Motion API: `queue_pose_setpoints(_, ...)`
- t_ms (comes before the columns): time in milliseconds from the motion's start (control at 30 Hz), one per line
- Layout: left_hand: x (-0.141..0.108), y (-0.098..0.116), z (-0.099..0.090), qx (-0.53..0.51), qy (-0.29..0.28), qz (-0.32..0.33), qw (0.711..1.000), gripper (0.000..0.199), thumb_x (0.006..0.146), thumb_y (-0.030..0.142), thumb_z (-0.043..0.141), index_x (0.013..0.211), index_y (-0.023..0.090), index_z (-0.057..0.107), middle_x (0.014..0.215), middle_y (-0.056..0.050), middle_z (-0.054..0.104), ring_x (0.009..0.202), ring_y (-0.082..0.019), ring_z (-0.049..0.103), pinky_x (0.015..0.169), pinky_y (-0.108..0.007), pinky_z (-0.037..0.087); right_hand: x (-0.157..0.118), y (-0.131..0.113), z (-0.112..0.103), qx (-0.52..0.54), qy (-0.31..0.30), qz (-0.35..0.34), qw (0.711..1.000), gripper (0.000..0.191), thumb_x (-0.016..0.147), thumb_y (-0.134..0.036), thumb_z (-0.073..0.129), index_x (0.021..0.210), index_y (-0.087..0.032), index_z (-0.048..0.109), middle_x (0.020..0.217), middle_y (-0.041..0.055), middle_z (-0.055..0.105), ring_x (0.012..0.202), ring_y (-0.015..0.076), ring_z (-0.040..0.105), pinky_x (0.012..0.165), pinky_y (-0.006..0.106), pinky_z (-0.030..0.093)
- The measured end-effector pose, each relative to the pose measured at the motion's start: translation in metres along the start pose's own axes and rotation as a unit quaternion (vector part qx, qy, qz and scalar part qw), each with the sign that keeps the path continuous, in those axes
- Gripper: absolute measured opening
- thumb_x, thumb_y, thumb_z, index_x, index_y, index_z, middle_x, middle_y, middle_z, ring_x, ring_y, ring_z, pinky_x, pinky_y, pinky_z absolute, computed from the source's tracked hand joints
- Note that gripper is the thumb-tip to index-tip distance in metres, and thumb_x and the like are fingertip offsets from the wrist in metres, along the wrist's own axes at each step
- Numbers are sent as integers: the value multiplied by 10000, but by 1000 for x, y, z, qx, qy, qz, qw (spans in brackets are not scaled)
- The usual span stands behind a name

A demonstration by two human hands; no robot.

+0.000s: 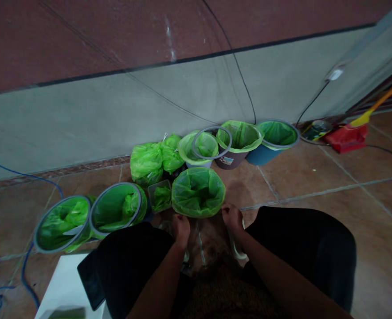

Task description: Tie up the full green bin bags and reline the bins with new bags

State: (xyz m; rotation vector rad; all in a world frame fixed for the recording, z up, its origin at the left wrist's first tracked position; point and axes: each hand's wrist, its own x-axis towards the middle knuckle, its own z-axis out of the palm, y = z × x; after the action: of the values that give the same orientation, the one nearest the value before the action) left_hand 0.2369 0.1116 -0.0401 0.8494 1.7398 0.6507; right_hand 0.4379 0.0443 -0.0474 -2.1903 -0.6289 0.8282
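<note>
Directly before me stands a bin lined with a green bin liner (pixel 198 208), its edge folded out over the rim. My left hand (pixel 182 227) is closed at the near left side of this liner, fingers curled against its lower edge. At the near right side, my right hand (pixel 232 217) pinches the liner's edge. The bin's own wall is hidden by the liner and my hands. Just behind it, a grey rim ring (pixel 212 128) lies loosely across a pale lined bin (pixel 197 163) and a brown lined bin (pixel 227 161).
Two lined bins (pixel 63 199) (pixel 116 188) with grey rings stand left. A small clear box (pixel 150 195) and tied green bags (pixel 146 161) lie behind. A blue bin (pixel 265 156) and red dustpan (pixel 347 138) are right. A phone (pixel 91 281) rests on a white stool (pixel 59 283).
</note>
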Motion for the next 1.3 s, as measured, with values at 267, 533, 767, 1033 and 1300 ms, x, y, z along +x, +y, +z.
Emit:
queue_pose_setpoints(267, -28, 1, 17, 452, -165, 433, 762, 318, 874, 99, 514, 1151, 161, 659, 1207, -124, 677, 1147, -270, 592, 1076, -441, 418, -18, 2, 21, -257, -80, -384, 883, 332, 822, -26, 497, 1006, -163, 737, 1048, 101, 700, 1015, 227, 556, 957, 348, 430)
queue_pose_setpoints(533, 11, 7, 19, 604, -193, 417, 651, 280, 957, 125, 413, 1013, 163, 684, 996, -95, 728, 1036, -239, 628, 1096, -446, 376, 14, 9, 30, -363, -120, -403, 832, 282, 892, -71, 484, 946, -190, 735, 956, 65, 702, 1006, 213, 587, 1096, 384, 323)
queue_pose_setpoints(767, 29, 11, 16, 608, -220, 444, 620, 304, 939, 102, 406, 967, 173, 700, 949, -77, 730, 973, -209, 630, 1125, -428, 349, 27, 9, 31, -404, -153, -411, 803, 279, 889, -61, 488, 922, -177, 739, 934, 66, 715, 999, 208, 619, 1199, 413, 227)
queue_pose_setpoints(1033, 68, 57, 13, 646, -203, 485, 553, 312, 940, 88, 412, 994, 187, 702, 1062, -94, 730, 1200, -249, 572, 1212, -577, 197, 1, -28, 56, -390, -136, -316, 854, 363, 902, -93, 476, 1170, -137, 716, 1115, 115, 725, 1134, 248, 604, 1184, 421, 291)
queue_pose_setpoints(1300, 30, 89, -3, 653, -173, 464, 573, 597, 840, 65, 516, 1431, 147, 488, 1561, -180, 425, 1472, -329, 332, 1177, -604, 266, -3, -42, -11, -311, -51, -266, 911, 342, 901, -106, 476, 1108, -153, 745, 1146, 134, 719, 1110, 257, 626, 1006, 368, 465)
